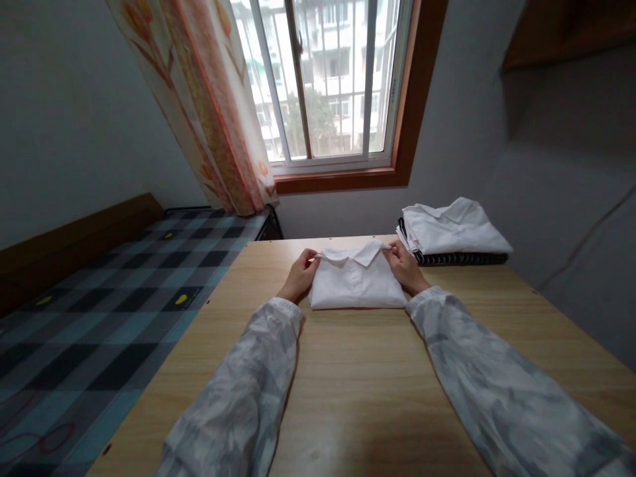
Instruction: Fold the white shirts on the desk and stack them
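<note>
A white collared shirt (358,285), folded into a compact rectangle, lies on the wooden table (348,384) in front of me. Its collar points away toward the window. At its far left corner, my left hand (301,273) pinches the cloth between thumb and fingers. My right hand (405,266) grips the opposite corner beside the collar in the same way. Behind my right hand sits a stack of folded clothes, with a white shirt (454,228) on top and a dark striped garment (462,258) beneath.
A bed with a checked cover (149,285) stands along the table's left side. A floral curtain (199,99) hangs by the window (328,86) at the back. The wall (571,218) borders the table on the right, under a wooden shelf (566,40).
</note>
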### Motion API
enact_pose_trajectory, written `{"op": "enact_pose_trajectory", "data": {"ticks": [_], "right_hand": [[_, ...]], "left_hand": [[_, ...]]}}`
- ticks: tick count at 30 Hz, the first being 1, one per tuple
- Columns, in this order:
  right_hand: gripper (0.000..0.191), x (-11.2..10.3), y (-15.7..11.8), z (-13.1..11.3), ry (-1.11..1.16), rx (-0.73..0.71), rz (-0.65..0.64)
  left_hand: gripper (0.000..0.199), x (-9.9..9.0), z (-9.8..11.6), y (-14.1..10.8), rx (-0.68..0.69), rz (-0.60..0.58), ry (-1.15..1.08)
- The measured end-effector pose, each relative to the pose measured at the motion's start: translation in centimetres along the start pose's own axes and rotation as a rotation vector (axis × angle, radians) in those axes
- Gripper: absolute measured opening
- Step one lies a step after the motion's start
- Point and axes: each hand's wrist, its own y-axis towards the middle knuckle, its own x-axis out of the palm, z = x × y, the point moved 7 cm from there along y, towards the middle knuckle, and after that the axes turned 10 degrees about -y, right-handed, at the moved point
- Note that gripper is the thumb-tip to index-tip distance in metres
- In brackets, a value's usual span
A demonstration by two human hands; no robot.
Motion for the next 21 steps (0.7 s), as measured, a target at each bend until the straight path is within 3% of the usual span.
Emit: {"op": "enact_pose_trajectory", "data": {"ticks": [10,16,21], "right_hand": [[0.052,-0.1,0.5,1.0,-0.11,0.029,0.048],[0.054,0.0,0.6,1.6,-0.147,0.036,0.044],[0.047,-0.1,0.6,1.2,-0.255,-0.01,0.056]], "left_hand": [[0.033,-0.5,0.1,0.3,-0.012,0.13,0.185],[0.049,0.2,-1.0,0.0,-0.136,0.085,-0.041],[0.029,0.2,-0.7,-0.1,-0.096,0.123,0.155]]}}
